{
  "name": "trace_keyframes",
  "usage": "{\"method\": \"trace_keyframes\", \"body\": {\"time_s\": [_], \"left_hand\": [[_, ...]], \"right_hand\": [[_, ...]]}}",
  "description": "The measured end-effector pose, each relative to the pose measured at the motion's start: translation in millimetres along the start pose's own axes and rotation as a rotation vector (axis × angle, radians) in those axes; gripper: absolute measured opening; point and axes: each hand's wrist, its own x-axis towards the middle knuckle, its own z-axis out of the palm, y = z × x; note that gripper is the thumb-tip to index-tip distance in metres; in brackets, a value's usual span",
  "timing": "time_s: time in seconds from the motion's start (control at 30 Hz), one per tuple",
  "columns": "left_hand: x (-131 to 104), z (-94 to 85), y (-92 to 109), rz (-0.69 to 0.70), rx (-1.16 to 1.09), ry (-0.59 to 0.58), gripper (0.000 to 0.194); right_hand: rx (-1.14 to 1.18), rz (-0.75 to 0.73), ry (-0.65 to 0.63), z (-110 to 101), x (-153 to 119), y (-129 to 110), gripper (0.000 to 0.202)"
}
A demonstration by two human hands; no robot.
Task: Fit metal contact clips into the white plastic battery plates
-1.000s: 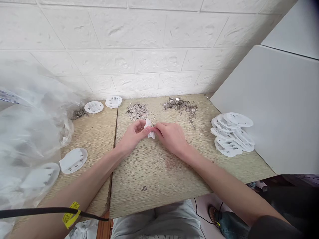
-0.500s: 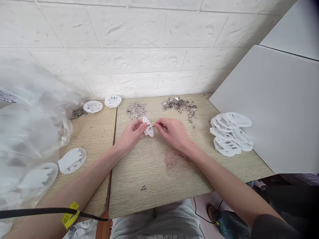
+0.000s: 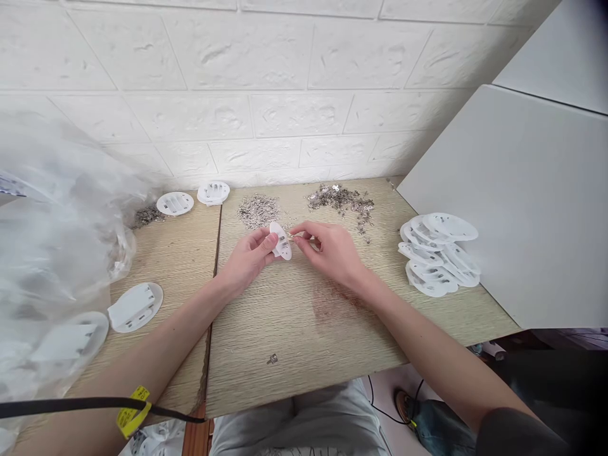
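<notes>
My left hand (image 3: 251, 256) grips a white oval plastic piece (image 3: 283, 243) that has small metal contacts on its face, tilted up above the table. Just right of it, my right hand (image 3: 327, 250) pinches at the piece's edge, and what sits between thumb and finger is too small to make out. Behind the hands lie a heap of tiny metal bits (image 3: 259, 211) and, farther right, a heap of larger metal clips (image 3: 339, 199). One loose metal clip (image 3: 272, 359) rests near the table's front edge.
A pile of white oval pieces (image 3: 439, 253) is on the right, beside a grey panel (image 3: 522, 209). More ovals (image 3: 136, 308) lie on the left near a clear plastic bag (image 3: 61, 221). A black cable (image 3: 95, 403) crosses my left forearm. A white brick wall (image 3: 280, 57) stands behind.
The fingers of my right hand have shifted slightly at the edge of the white oval piece, the index finger now more extended. My left hand keeps its hold. The view has moved slightly.
</notes>
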Motion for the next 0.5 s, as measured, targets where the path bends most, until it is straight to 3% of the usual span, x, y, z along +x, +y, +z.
{"method": "trace_keyframes", "body": {"time_s": [0.5], "left_hand": [[-0.3,0.6,0.4,-0.002,-0.014,0.021,0.041]], "right_hand": [[-0.04,-0.012,-0.05,-1.3,0.4,1.6,0.018]]}}
